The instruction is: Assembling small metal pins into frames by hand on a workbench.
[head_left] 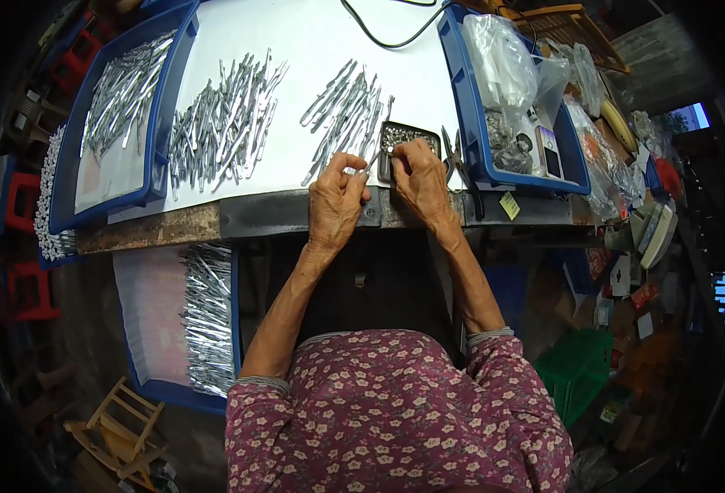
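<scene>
My left hand (pixel 338 201) is at the table's front edge, thumb and forefinger pinched on a slender silver metal strip (pixel 374 161). Close beside it my right hand (pixel 421 185) is closed, its fingertips near the strip's side. Whatever those fingertips hold is hidden or too small to name. Just beyond the right hand lies a small dark tray (pixel 439 138) of tiny shiny metal parts, its near part covered by the fingers. A loose pile of similar strips (pixel 342 115) is left of the tray, and a larger pile (pixel 223 123) lies farther left.
Pliers (pixel 453 152) with dark handles lie right of the tray. A blue bin (pixel 158 164) of strips stands left; another blue bin (pixel 527 181) with plastic bags stands right. A black cable (pixel 395 43) crosses the far side. Below the table is a tray of strips (pixel 208 329).
</scene>
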The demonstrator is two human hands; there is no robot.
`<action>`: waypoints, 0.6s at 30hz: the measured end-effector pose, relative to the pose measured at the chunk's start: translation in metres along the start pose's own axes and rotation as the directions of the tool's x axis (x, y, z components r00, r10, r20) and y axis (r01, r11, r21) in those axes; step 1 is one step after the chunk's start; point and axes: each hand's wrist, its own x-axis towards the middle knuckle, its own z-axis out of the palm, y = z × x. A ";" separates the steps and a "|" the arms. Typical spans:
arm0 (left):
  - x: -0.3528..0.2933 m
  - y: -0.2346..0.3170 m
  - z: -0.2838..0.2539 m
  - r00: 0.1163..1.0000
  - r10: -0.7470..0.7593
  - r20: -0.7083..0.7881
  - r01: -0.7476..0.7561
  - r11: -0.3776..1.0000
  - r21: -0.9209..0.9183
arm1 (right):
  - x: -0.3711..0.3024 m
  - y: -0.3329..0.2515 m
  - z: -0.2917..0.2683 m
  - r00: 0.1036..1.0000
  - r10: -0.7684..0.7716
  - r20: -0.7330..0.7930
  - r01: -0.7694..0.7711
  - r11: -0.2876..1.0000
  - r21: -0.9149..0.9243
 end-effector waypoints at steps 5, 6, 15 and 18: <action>0.000 -0.003 0.000 1.000 0.021 0.006 -0.021 0.999 -0.046 | -0.002 0.001 0.007 0.999 -0.040 -0.001 0.039 0.989 -0.142; -0.001 0.000 -0.001 1.000 -0.002 0.009 0.003 0.999 -0.054 | -0.002 0.001 0.008 0.999 -0.040 0.001 0.040 0.989 -0.141; -0.001 -0.002 -0.003 1.000 -0.027 0.008 0.027 0.996 -0.089 | 0.002 0.001 0.012 0.999 -0.051 0.014 0.053 0.973 -0.223; -0.001 0.000 -0.004 0.999 -0.037 0.018 0.038 0.994 -0.106 | 0.004 0.000 0.009 0.995 -0.101 0.021 0.103 0.972 -0.213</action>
